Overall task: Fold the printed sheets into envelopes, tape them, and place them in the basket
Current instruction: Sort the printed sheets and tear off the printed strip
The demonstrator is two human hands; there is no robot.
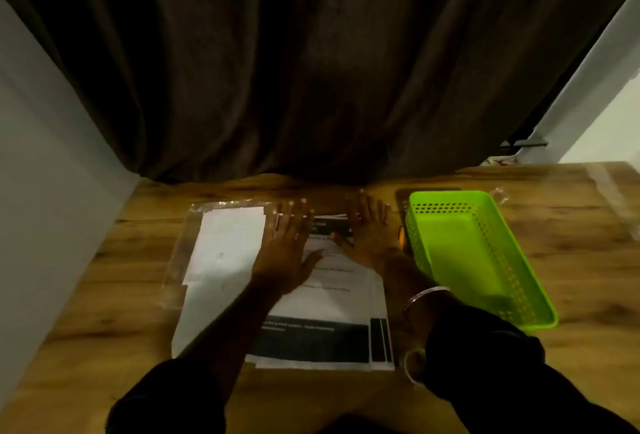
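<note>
Head view centres on a white printed sheet with black bands (325, 298) lying on the wooden table (571, 260), with the left hand (289, 243) and right hand (369, 236) both pressed flat on its far end, fingers spread apart and clamped on nothing (probably flattening a fold or steadying the paper). More white paper in a clear plastic sleeve (225, 246) sits just left, and the lime-green perforated plastic basket (478, 260) waits empty beside the right hand for finished envelopes. Dim light blurs the print, no tape is recognisable, and dark sleeves hide the sheet's near corners.

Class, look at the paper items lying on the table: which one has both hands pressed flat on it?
The printed sheet with the black band along its near edge, lying between the plain white sheets and the green basket. The left hand and right hand lie on its far part.
</note>
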